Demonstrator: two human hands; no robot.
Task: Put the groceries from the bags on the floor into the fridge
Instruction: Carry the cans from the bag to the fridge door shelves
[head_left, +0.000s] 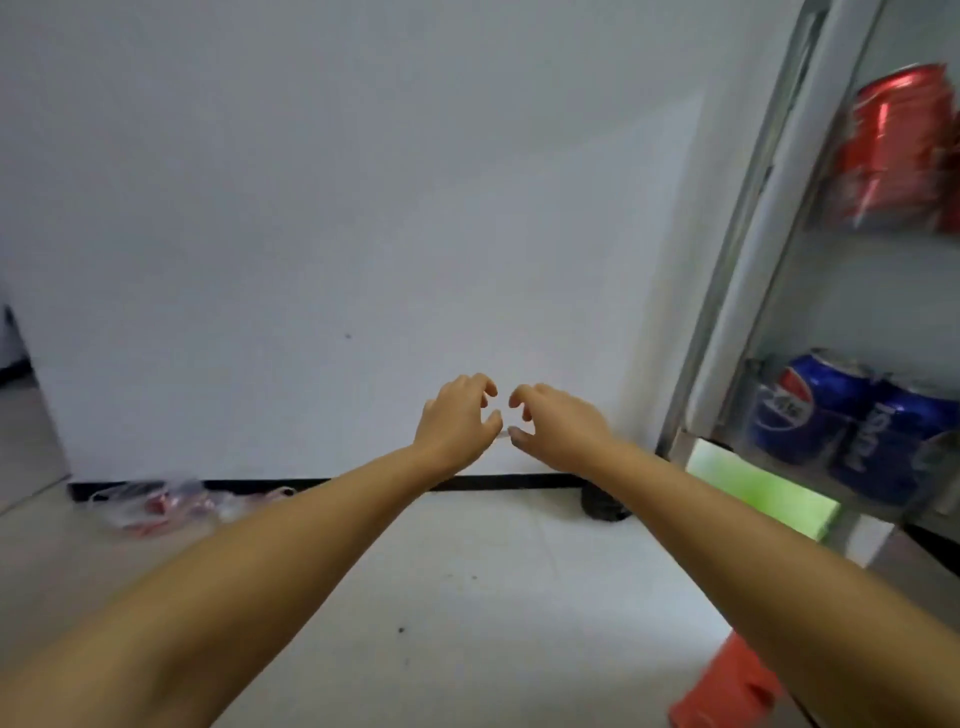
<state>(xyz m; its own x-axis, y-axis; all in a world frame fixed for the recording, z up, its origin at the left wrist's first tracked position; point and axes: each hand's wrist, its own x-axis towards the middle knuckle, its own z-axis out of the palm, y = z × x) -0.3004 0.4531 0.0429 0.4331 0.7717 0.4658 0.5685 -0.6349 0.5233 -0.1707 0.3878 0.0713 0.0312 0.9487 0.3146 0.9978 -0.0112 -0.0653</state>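
My left hand (457, 426) and my right hand (558, 423) reach forward side by side in front of the white wall, fingers curled and apart, holding nothing. A clear plastic bag (156, 504) with red items inside lies on the floor at the left, against the black baseboard, well away from both hands. The fridge door (779, 249) stands open at the right. Its shelves carry red cans (898, 150) above and blue Pepsi cans (852, 421) below.
A green box (763, 488) sits at the bottom of the fridge door. An orange object (727, 686) stands on the floor at the lower right. A dark wheel-like object (602, 506) rests by the baseboard near the fridge. Pale floor tiles stretch ahead.
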